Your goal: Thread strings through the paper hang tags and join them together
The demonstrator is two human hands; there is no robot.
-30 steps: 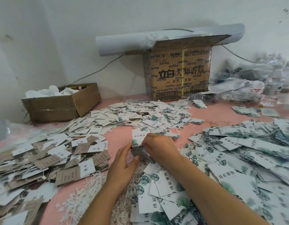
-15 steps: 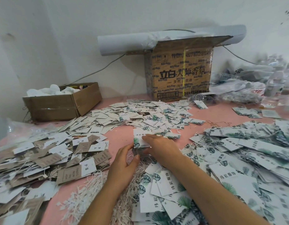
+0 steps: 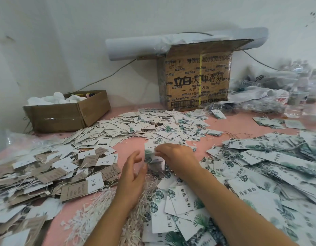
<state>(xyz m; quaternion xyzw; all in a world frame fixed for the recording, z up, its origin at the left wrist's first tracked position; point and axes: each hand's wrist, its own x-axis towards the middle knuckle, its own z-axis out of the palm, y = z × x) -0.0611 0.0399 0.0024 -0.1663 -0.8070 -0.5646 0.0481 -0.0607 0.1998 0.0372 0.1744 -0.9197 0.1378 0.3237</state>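
Note:
My right hand (image 3: 173,155) pinches a small bunch of white hang tags with green leaf print (image 3: 151,153) above the pink table, at the middle of the view. My left hand (image 3: 133,173) hovers just left of those tags with its fingers spread and holds nothing. Under my wrists lies a heap of white strings (image 3: 93,215). More leaf-print tags (image 3: 182,201) lie below my right forearm. The tags in my grip are blurred, and I cannot tell whether a string runs through them.
Brown and white tags (image 3: 47,173) pile up at the left, and leaf tags (image 3: 269,162) at the right and far middle (image 3: 153,125). A low cardboard box (image 3: 65,114) and a tall printed carton (image 3: 196,80) stand by the wall. Plastic bags (image 3: 263,98) clutter the far right.
My left hand has let go of the tags and opened, drawing slightly back to the left. My right hand has kept the tags and shifted a little away from me.

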